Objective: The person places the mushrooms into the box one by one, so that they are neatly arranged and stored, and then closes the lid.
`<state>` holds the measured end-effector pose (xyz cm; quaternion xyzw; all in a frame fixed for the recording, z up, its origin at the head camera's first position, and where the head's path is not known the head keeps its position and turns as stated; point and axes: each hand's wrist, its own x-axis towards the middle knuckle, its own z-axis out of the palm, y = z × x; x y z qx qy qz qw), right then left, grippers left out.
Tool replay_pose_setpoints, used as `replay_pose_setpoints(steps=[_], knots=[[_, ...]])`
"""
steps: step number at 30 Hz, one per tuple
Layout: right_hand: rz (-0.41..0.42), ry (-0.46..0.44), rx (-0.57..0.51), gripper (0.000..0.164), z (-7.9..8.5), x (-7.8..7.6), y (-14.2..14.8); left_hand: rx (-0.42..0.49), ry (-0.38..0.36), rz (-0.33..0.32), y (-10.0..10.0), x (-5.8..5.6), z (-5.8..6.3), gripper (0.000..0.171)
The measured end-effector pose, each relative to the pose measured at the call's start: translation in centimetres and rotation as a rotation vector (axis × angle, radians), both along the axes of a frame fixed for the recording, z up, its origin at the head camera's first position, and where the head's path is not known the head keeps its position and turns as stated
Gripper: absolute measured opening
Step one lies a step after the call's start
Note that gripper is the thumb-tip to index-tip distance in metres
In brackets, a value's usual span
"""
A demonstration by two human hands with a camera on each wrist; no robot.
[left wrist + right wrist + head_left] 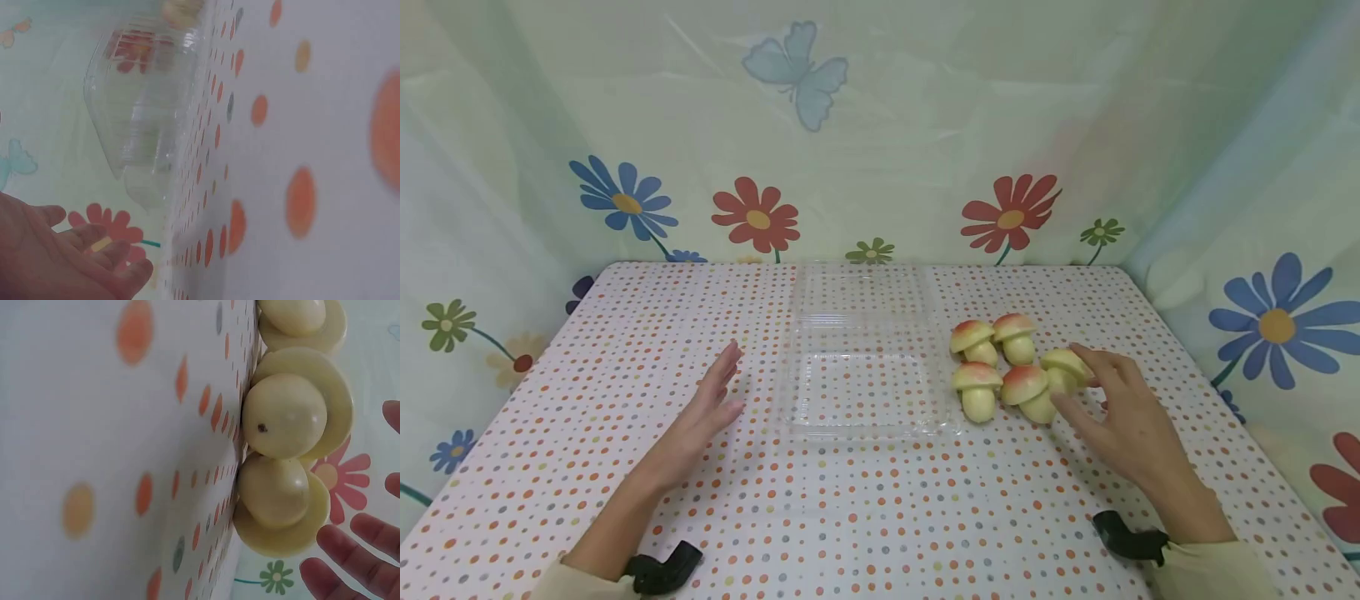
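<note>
Several toy mushrooms [977,392] with pale yellow stems and reddish caps lie in a cluster on the table's right side. The right hand [1123,417] reaches around the rightmost mushroom [1063,368], thumb near its stem. In the right wrist view, the right hand's fingers [359,550] are spread, with a gap to the nearest mushroom [275,490]. Left of the cluster lies a clear plastic clamshell box [865,431], its lid [861,292] folded back. The left hand [700,417] hovers left of the box with relaxed fingers, holding nothing; the left wrist view shows it apart from the box.
A white cloth with coloured dots covers the table [880,517]. Behind and beside the table hangs a flowered curtain [887,150]. Black wrist cameras are strapped at the left wrist [662,568] and the right wrist [1127,540].
</note>
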<state>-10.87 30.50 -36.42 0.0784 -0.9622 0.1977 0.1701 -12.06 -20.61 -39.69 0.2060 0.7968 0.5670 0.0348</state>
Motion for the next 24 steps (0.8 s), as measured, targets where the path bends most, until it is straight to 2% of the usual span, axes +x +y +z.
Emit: replay_pose_setpoints(steps=[8, 17, 24], knots=[[0.003, -0.018, -0.002, 0.07, -0.1, -0.2, -0.8, 0.049, -0.028, -0.045, 0.9, -0.2, -0.3, 0.074], [-0.03, -0.071, 0.037, 0.066, -0.2, -0.5, -1.8, 0.072, -0.05, -0.059, 2.1, -0.5, -0.6, 0.078], [0.0, -0.077, 0.049, 0.064, -0.2, -0.8, -2.1, 0.034, -0.024, -0.067, 3.0, -0.6, -1.1, 0.082]])
